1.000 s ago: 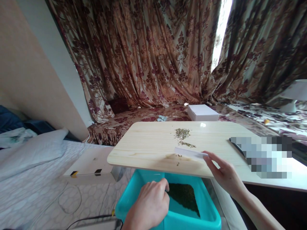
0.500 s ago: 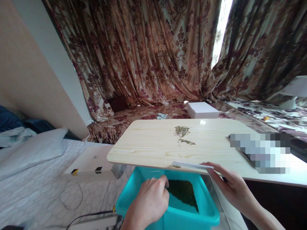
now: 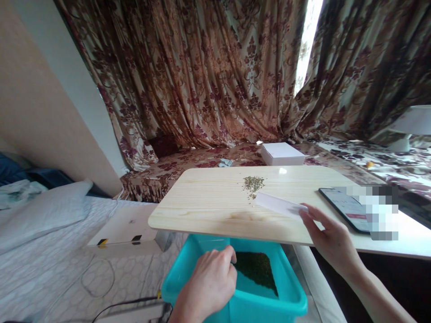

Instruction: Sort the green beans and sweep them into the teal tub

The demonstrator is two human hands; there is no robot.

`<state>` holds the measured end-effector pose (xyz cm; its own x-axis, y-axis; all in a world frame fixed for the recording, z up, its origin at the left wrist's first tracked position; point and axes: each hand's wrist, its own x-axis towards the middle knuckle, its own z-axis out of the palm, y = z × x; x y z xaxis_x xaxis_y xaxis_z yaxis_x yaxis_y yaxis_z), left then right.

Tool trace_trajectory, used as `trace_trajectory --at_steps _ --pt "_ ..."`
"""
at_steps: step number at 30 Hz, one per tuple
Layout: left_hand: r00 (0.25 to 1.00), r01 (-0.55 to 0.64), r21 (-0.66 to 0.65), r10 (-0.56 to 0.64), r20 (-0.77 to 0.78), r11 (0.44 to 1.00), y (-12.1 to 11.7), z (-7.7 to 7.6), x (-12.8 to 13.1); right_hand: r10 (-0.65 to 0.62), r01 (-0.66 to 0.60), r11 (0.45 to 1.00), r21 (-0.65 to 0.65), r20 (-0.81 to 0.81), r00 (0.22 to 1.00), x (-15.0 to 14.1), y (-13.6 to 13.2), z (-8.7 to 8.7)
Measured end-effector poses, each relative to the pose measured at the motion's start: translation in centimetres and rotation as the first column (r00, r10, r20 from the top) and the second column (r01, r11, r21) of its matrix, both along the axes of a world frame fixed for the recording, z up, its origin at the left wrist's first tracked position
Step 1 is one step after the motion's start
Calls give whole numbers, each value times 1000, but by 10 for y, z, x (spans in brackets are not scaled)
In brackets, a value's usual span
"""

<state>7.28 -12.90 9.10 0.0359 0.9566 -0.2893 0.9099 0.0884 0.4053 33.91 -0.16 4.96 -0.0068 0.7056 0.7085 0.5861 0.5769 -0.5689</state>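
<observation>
My right hand (image 3: 333, 237) pinches one end of a thin white strip (image 3: 278, 204), which slants over the pale wooden tabletop (image 3: 202, 197). The strip's far end is beside a small scatter of greenish-brown grains (image 3: 254, 183). Below the table's near edge, my left hand (image 3: 212, 280) is closed over the middle of a teal plastic bin (image 3: 269, 301); its fingertips are hidden, so I cannot tell what they grip. A mass of dark green grains (image 3: 257, 269) lies in the right part of the bin.
A tablet-like device (image 3: 346, 208), partly blurred out, lies on the table's right side. Behind the table sits a white box (image 3: 283, 154). A flat white carton (image 3: 128, 226) and a cable (image 3: 97, 294) are on the bed at left. Patterned curtains (image 3: 202, 76) hang behind.
My right hand has lifted the white strip from the table's near edge and moved it back towards the scattered grains. Fewer grains show nearest me. My left hand stays put.
</observation>
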Motion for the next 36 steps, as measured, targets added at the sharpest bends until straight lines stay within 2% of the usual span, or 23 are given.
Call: trace_trajectory --at_steps 7,14,20,28,36 --pt "1000 -3 3 3 -2 1000 0 -1 -1 95 -94 995 -46 21 995 -8 4 -11" --pt "1000 2 -2 -2 -1 1000 0 0 1 -63 64 998 -9 113 992 -16 34 -12" --pt "1000 4 -9 -5 -10 1000 1 0 -1 -67 70 997 -16 134 989 -32 49 -5" --pt "1000 -3 4 3 10 1000 1 -3 -4 -90 104 994 -44 249 964 -42 52 3" --pt "1000 3 6 -3 18 1000 2 -2 -3 -32 41 998 -47 190 981 -41 44 3"
